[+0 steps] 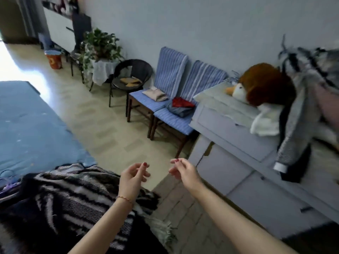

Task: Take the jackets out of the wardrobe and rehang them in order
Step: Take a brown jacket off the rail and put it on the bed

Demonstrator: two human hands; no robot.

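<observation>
A black-and-white striped woven jacket lies spread on the bed at the lower left. More grey and black garments hang in a heap over the pale dresser at the right, one sleeve dangling down its front. My left hand hovers above the striped jacket's edge, fingers loosely curled, holding nothing. My right hand is raised beside it over the floor, fingers also loosely curled and empty. No wardrobe is in view.
A pale grey dresser with drawers stands at the right, a plush duck on top. Two blue striped chairs with folded cloths, a black round chair and a potted plant line the wall. A blue-covered bed fills the left.
</observation>
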